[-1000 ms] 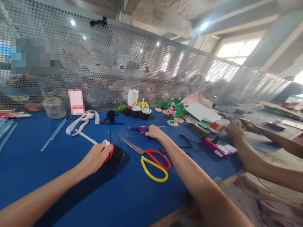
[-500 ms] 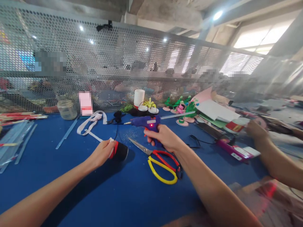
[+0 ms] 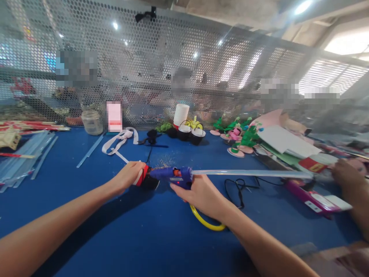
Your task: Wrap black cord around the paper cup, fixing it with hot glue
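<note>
My left hand [image 3: 129, 177] is closed around a small black and red cup [image 3: 150, 182], tilted on its side just above the table. A white ribbon [image 3: 122, 157] trails from that hand to a loose loop behind. My right hand [image 3: 201, 192] grips a blue glue gun [image 3: 170, 175] with a red light on its body. A long clear glue stick [image 3: 248, 174] juts from the gun's back. The gun's nozzle lies at the cup's red band; I cannot tell if they touch. Under my right hand shows a yellow scissor handle [image 3: 206, 223]; the rest of the scissors is hidden.
Small black buckets [image 3: 197, 135] and stacked white cups [image 3: 181, 114] stand by the mesh partition [image 3: 150, 77]. Green and pink figures [image 3: 236, 150] sit right of them, beside a purple power strip [image 3: 311, 198]. Glue sticks [image 3: 40, 154] lie left. Another person's hand [image 3: 346, 173] is at far right.
My right hand has brought the glue gun down and turned it toward the cup, its nozzle now at the red band. My left hand still holds the cup. The view has shifted.
</note>
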`<state>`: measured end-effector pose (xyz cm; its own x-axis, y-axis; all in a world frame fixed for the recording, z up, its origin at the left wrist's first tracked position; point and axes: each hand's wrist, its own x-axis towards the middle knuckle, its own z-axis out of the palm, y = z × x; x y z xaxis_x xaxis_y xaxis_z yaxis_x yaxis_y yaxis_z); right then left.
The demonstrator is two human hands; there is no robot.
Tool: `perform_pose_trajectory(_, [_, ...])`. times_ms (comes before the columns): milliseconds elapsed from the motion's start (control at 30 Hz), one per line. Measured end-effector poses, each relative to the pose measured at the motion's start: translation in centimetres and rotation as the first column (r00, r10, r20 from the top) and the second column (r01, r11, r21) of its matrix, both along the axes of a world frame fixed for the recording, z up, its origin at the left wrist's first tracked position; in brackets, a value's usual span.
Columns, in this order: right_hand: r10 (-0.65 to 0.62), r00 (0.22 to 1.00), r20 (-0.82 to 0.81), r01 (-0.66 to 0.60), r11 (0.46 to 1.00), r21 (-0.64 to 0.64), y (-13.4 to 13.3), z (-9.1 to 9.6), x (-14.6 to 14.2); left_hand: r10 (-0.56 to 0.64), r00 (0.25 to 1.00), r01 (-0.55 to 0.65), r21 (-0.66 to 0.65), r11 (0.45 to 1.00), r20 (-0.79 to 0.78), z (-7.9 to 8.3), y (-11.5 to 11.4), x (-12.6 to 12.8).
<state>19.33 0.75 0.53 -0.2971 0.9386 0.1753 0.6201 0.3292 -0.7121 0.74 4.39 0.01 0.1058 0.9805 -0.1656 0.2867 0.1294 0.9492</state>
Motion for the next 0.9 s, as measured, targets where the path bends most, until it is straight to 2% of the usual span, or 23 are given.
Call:
perform_pose_trajectory(133, [-0.015,0.996,0.087,-0.002,0.983,0.186,-0.2,-0.5,-0.2,-0.05,0.998,0.051,0.021,0.998,-0.047,-0.2,0.1,-0.1])
perform_pose_trajectory(267, [0.041,0.99,0.135,-0.076,0.959,0.272,-0.3,-0.7,-0.2,-0.042,0.994,0.047,0.041,0.998,-0.105,-0.5,0.3,-0.3])
perform_pose_trajectory(433, [0.04,0.986,0.162,-0.086,0.954,0.287,-0.5,-0.6,-0.3,-0.025,0.99,0.031,0.048,0.998,-0.135,-0.7,0.4,-0.2])
perform_pose_trajectory(633, [0.052,0.969,0.243,-0.106,0.97,0.218,-1.1,0.0,-0.5,-0.004,0.992,0.009,0.044,0.999,-0.125,-0.7,0.4,-0.1])
perform_pose_trajectory(800, [0.014,0.953,0.302,-0.102,0.956,0.275,-1.4,0.1,-0.4,-0.006,0.995,0.009,0.034,0.999,-0.103,-0.7,0.3,-0.1])
perform_pose_trajectory(900, [0.034,0.952,0.304,-0.12,0.956,0.269,-1.5,0.0,-0.3,-0.006,0.995,0.01,0.04,0.999,-0.098,-0.9,0.4,-0.1])
